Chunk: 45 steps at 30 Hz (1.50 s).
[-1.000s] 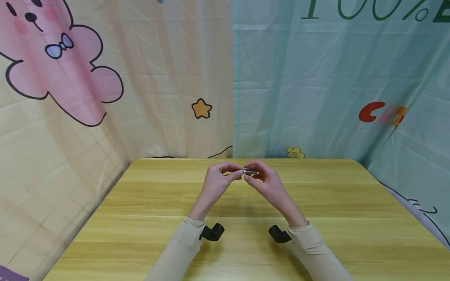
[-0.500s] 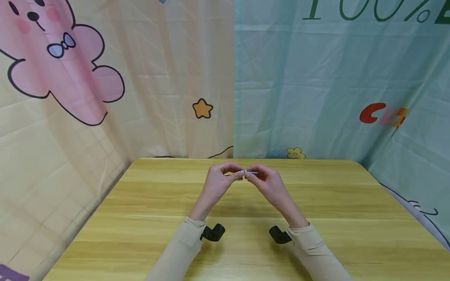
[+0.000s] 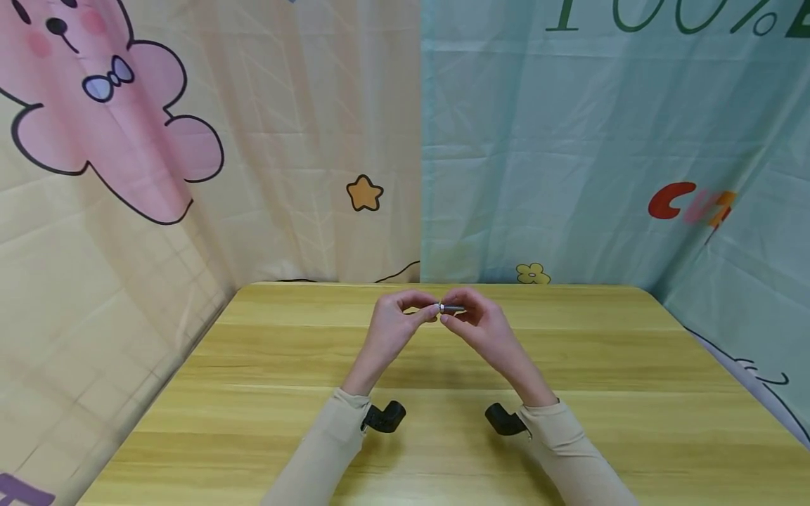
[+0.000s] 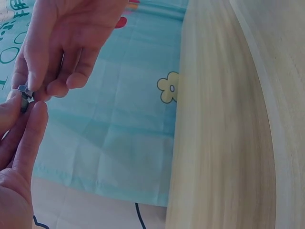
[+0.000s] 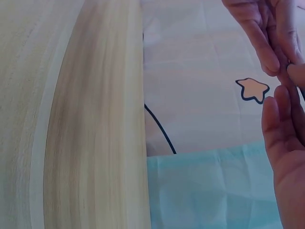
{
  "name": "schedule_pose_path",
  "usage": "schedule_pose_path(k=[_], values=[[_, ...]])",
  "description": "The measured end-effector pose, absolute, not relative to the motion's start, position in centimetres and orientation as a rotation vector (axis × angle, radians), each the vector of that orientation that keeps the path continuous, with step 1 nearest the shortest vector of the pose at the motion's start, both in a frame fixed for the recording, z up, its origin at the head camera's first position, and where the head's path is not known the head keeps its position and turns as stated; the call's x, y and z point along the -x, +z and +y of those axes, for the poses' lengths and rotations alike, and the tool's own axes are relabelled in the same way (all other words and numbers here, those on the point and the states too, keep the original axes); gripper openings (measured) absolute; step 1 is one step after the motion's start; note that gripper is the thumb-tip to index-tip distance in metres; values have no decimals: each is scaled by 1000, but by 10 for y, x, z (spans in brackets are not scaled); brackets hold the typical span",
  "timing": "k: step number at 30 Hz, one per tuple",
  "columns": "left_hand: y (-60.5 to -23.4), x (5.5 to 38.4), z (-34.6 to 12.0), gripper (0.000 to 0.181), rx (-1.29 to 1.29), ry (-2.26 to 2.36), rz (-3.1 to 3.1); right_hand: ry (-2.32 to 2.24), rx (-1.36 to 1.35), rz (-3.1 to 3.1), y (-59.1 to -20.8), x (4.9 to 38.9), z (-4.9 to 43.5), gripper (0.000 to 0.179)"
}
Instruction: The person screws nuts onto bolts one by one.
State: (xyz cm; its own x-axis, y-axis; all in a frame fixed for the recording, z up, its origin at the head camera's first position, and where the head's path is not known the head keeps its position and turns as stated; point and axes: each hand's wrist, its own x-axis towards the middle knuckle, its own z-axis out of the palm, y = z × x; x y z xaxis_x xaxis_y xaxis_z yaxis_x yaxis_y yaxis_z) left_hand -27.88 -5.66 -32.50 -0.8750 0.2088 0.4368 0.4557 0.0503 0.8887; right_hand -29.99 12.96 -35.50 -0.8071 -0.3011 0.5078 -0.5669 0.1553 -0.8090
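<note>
A small metal bolt (image 3: 453, 308) is held between both hands, over the far part of the wooden table (image 3: 405, 450). My left hand (image 3: 394, 329) pinches its left end between thumb and fingertips. The shank points right, into the curled fingers of my right hand (image 3: 482, 327), whose thumb lies just below it. In the left wrist view a hexagonal metal piece like a nut (image 4: 23, 89) shows at the right thumb tip, close to the left fingertips. Fingers hide most of the bolt in the right wrist view.
Printed curtains (image 3: 304, 140) hang behind the table and along its sides. A black wrist mount (image 3: 386, 417) sticks out inward from the left cuff, another black mount (image 3: 505, 419) from the right cuff.
My right thumb rose against the bolt half a second ago and has dropped back below it, showing more of the shank. The left hand keeps its pinch, almost still.
</note>
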Motion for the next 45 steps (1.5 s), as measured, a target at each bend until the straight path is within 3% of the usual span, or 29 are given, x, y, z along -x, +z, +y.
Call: schedule_pose_path(k=[16,22,32,45], values=[[-326,278,-57,11,701,-1916,-2146,1579,-755,-2314,-326,272,121,13],[-327,278,-57,11,718,-1917,-2150,1533,-678,-2360,-324,270,121,20],[-325,278,-57,12,676,-1930,-2139,1629,-846,-2232,-328,276,123,18],[-343,297,-57,14,712,-1961,-2110,1472,-777,-2273,-347,292,126,13]])
